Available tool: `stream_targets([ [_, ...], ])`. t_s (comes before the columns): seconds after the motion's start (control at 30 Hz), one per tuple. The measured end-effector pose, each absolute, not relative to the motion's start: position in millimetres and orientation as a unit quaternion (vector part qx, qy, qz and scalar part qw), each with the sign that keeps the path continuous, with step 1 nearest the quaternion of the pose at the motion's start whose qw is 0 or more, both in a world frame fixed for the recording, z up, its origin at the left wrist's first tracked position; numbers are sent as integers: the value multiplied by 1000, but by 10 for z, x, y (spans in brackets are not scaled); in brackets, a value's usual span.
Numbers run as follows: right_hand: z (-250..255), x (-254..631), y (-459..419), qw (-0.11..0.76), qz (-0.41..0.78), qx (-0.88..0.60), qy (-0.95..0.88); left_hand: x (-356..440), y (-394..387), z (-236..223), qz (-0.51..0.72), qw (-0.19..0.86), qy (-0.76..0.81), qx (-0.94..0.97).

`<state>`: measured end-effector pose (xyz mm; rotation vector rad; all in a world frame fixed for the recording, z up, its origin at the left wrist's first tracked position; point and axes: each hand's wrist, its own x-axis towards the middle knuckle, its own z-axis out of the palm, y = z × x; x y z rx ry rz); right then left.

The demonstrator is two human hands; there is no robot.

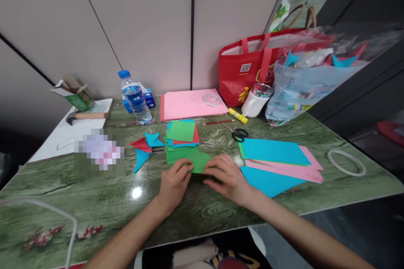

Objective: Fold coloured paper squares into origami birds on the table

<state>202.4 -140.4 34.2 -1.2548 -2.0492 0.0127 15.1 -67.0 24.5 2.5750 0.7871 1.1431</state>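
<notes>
A sheet of green paper is between my two hands, just above the table. My left hand pinches its left side with thumb and forefinger. At the opposite side, my right hand has bent fingers closed on the edge; the thumb is partly hidden. Right behind the sheet lies a stack of small green, blue and red paper squares. To the left is a folded paper figure in red and blue. Blue, green and pink paper strips lie beside my right hand.
Black-handled scissors, a pencil and a yellow glue stick lie behind. Farther back are pink sheets, a water bottle, a white mug, a red bag and a plastic packet. A hammer lies left.
</notes>
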Motion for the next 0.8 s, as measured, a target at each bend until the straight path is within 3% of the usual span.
stream_targets([
  [0.27,4,1884,-1608,278,-15,-503,-818,27,-874,119,216,27,262,940],
  [0.47,64,1874,-1595,241,3,-511,-825,-47,-942,36,242,104,256,930],
  [0.8,136,1931,-1402,248,172,-559,-772,-12,-855,-28,265,204,317,888],
])
